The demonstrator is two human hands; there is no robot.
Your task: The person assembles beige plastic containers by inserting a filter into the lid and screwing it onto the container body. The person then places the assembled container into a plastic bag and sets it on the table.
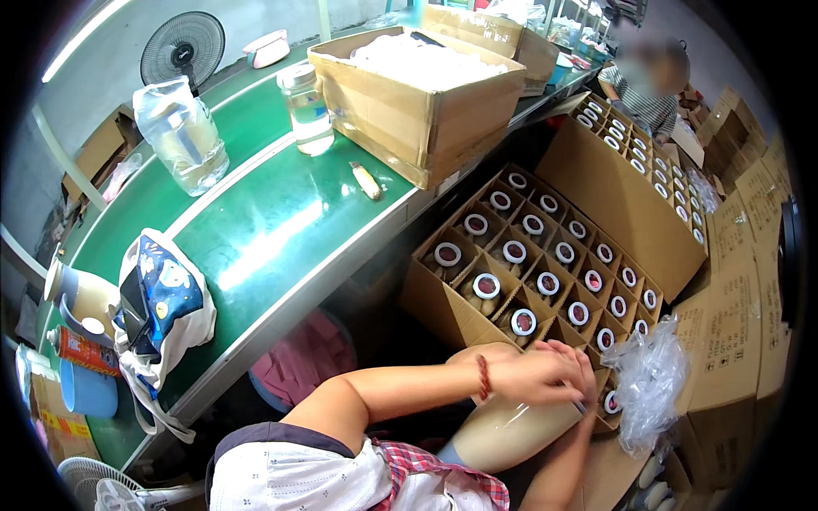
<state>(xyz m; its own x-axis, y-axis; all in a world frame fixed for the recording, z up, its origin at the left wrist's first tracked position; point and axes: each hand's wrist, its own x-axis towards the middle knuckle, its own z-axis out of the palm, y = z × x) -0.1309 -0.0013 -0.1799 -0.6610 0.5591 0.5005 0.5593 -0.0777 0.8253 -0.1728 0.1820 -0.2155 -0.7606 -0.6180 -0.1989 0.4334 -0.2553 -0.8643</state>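
My left hand [545, 377], with a red braided bracelet at the wrist, crosses over my raised knee and meets my right hand [584, 371]. The left fingers are bent and closed against the right hand; a small dark, shiny bit shows by their tips, too small to name. My right hand is partly covered by the left, and its fingers are blurred. Just beyond both hands stands an open cardboard carton [430, 294] with cardboard dividers, its cells holding upright jars [486, 286] with white-rimmed, dark-centred lids. Crumpled clear plastic [645, 379] lies at the carton's near right corner.
A green work table [281, 247] at left bears a large carton [460, 115], a clear jar [307, 115], a box cutter [365, 180] and a cloth bag [170, 294]. Behind the jars stands another filled carton [618, 200], near a seated person [643, 85]. Stacked cartons [724, 341] line the right.
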